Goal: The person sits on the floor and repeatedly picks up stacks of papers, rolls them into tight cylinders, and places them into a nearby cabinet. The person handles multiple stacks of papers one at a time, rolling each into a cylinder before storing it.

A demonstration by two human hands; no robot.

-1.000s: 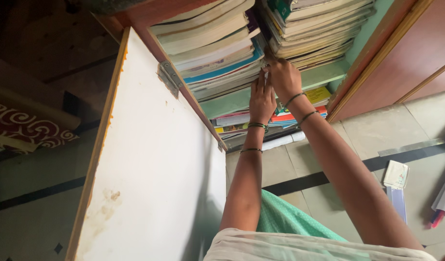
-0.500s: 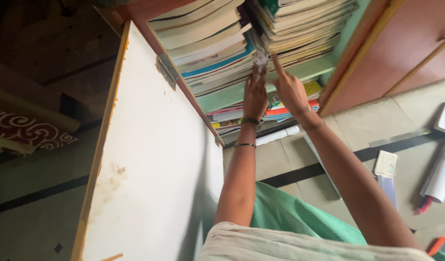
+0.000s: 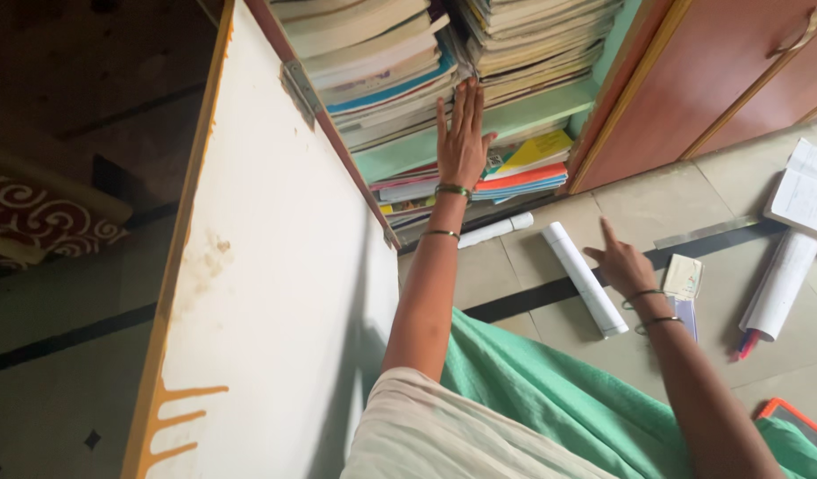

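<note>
Head view. Your left hand is open flat, fingers straight and together, palm pressed on the front edges of the stacked books on the upper shelf; it grips nothing. Your right hand is open too, fingers spread, empty, hovering low over the tiled floor, just beside a rolled white paper tube. A small cream packet lies near the right wrist. On the lower shelf: flat books, with a yellow cover above an orange one. A second white roll lies on the floor in front of the cupboard. The white cupboard door stands open on your left. An open notebook and another paper roll lie far right.
</note>
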